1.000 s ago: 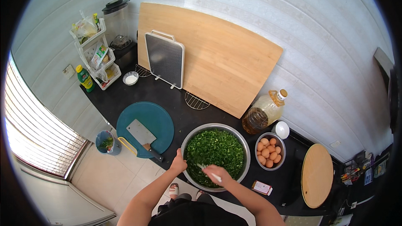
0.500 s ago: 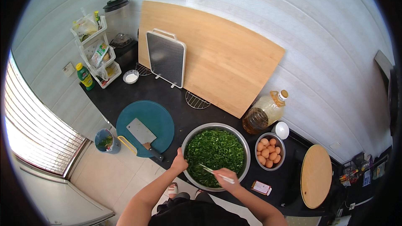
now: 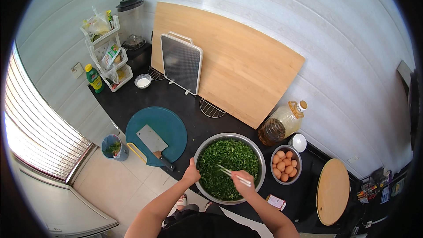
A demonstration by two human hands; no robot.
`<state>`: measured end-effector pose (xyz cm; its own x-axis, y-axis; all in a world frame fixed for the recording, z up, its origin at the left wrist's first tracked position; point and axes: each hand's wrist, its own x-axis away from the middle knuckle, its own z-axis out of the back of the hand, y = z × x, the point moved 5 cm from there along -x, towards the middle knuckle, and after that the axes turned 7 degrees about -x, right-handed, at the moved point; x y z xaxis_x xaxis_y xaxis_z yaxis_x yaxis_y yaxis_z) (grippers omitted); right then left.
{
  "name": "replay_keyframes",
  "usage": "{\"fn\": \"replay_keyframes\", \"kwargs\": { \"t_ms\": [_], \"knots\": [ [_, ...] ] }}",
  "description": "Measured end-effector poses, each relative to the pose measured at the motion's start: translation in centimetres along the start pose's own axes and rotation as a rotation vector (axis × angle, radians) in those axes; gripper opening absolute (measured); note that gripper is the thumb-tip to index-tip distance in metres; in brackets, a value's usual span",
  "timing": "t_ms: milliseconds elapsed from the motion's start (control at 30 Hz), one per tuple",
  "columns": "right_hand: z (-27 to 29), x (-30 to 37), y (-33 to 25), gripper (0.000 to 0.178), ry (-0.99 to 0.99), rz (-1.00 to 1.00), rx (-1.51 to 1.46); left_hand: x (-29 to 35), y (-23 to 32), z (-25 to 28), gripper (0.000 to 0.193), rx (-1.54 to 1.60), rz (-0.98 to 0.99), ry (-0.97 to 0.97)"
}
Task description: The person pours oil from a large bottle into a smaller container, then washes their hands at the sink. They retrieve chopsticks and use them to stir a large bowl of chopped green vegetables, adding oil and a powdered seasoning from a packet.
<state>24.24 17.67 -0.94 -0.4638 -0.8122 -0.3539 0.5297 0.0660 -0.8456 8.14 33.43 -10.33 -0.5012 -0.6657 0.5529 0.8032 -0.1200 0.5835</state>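
Observation:
A wide steel bowl point(image 3: 262, 161) full of chopped green leaves point(image 3: 231, 158) stands at the counter's front edge. My left hand point(image 3: 191, 173) is closed on the bowl's left rim, thumb uppermost. Over the right half of the bowl, my right hand point(image 3: 243, 184) grips a pair of pale chopsticks point(image 3: 226, 170), whose tips reach into the greens left of the middle. To the left, a cleaver point(image 3: 151, 138) with a dark handle lies on a round teal cutting board point(image 3: 176, 124). A smaller steel bowl of brown eggs point(image 3: 285, 165) sits to the right.
An oil jug point(image 3: 282, 123) and white bowls point(image 3: 298, 142) stand behind the eggs. A phone-like flat object point(image 3: 276, 202) lies near the front edge, left of a round wooden board point(image 3: 333, 191). A large wooden board point(image 3: 238, 57) leans on the wall. A bin point(image 3: 115, 148) stands at left.
My right hand has moved the chopsticks away from me and slightly right through the greens. My left hand stays on the rim. The whole view has shifted slightly.

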Motion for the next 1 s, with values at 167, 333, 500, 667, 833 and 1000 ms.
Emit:
{"fn": "replay_keyframes", "kwargs": {
  "t_ms": [167, 333, 500, 667, 833, 1000],
  "knots": [
    [-5.4, -1.6, -0.4, 0.011, -0.149, 0.109, -0.123, -0.7, -0.8, -0.6, 0.072, 0.007, -0.088, 0.066],
    [-1.4, -2.5, 4.4, 0.009, 0.07, -0.001, -0.059, -0.4, -0.6, -0.4, 0.072, -0.014, -0.069, 0.043],
    [6.9, -1.8, 3.9, 0.019, 0.134, -0.397, -0.057, -0.2, -0.2, -0.3, 0.072, -0.019, -0.053, 0.036],
    [11.0, -0.8, 8.7, 0.021, 0.326, -0.48, -0.032, -0.8, -0.6, -0.8, 0.072, -0.019, -0.058, 0.058],
    [5.8, 0.0, 12.6, 0.022, 0.44, -0.429, -0.154, 0.0, 0.2, -0.2, 0.071, -0.014, -0.038, 0.042],
    [1.6, -0.4, 4.4, 0.015, 0.2, -0.034, 0.121, -0.3, -0.3, -0.4, 0.071, -0.005, -0.069, 0.078]
  ]
}}
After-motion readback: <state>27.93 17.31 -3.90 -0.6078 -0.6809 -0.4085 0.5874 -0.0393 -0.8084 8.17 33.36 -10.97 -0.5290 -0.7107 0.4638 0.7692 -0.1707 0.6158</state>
